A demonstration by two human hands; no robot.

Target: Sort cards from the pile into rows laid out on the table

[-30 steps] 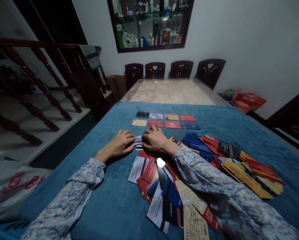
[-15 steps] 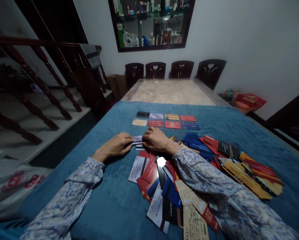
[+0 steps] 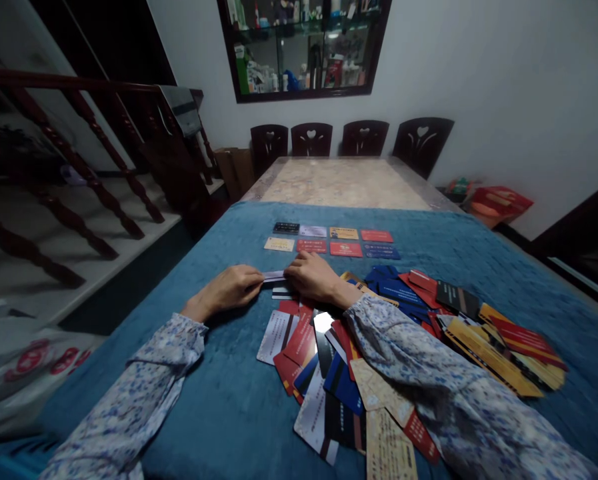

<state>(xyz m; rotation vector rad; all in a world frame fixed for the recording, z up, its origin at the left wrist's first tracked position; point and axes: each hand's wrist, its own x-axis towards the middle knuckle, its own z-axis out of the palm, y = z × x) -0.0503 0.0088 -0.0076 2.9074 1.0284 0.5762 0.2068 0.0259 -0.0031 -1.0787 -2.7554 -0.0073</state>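
Between my two hands is a pale lilac card (image 3: 273, 275) with a dark stripe, tilted so only a narrow band of it shows. My left hand (image 3: 235, 285) is closed on its left end and my right hand (image 3: 313, 275) on its right end. Whether more than one card is in the grip I cannot tell. Just beneath, a white striped card (image 3: 281, 293) lies on the cloth. Ahead are two rows of cards laid out face up, with a red card (image 3: 346, 249) in the near row. A loose heap of cards (image 3: 346, 387) spreads below my right forearm.
A second pile of cards (image 3: 493, 340) lies to the right on the blue cloth (image 3: 203, 413). Beyond the cloth shows the bare tabletop (image 3: 349, 180), with several dark chairs (image 3: 311, 140) behind it. At far left sits a white plastic bag (image 3: 33, 367) by the railing.
The card between my hands has tilted and now shows as a thinner band. My left hand has shifted very slightly left. The laid-out cards and both piles stay put.
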